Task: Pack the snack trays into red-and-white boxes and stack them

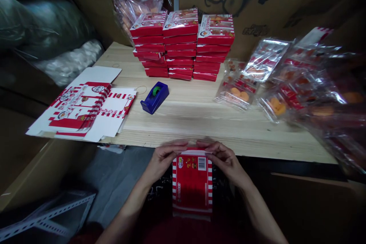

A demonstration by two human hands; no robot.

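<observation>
A red printed cardboard box (192,187) with striped sides and a barcode lies at the front edge of the table, over my lap. My left hand (163,160) pinches the left part of its far end, where a white flap edge shows. At the right part of that same end, my right hand (225,160) grips with thumb and fingers. The fingertips of both hands are slightly blurred. Beyond them on the table stands a blue tape dispenser (156,98) with a green core.
Stacked red boxes (180,49) stand at the back of the wooden table (183,122). Flat printed box blanks (77,110) lie at the left edge. Clear plastic packs (274,95) with orange pieces pile up on the right. Filled bags (45,26) sit at the far left.
</observation>
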